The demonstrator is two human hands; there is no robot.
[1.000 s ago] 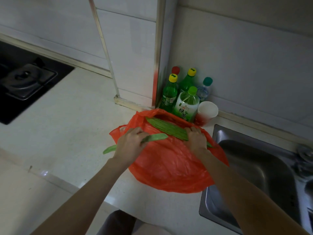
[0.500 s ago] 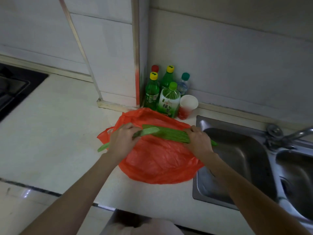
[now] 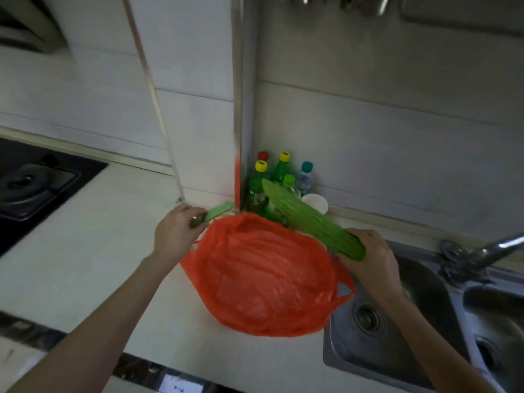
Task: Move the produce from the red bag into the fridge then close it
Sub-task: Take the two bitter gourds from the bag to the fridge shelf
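My right hand [image 3: 371,259] has its grip wrapped round the near end of the big ridged gourd [image 3: 309,219], which I hold slanted up toward the bottles [image 3: 279,180] in the corner so its length is clear of the red bag [image 3: 263,276]. My left hand [image 3: 173,234] pinches the thin cucumber [image 3: 215,212] by one end, its free tip pointing toward the wall, so I judge both pieces can go in one trip. The bag slumps open on the worktop [image 3: 99,251] beside the sink [image 3: 368,347]; no fridge is in view.
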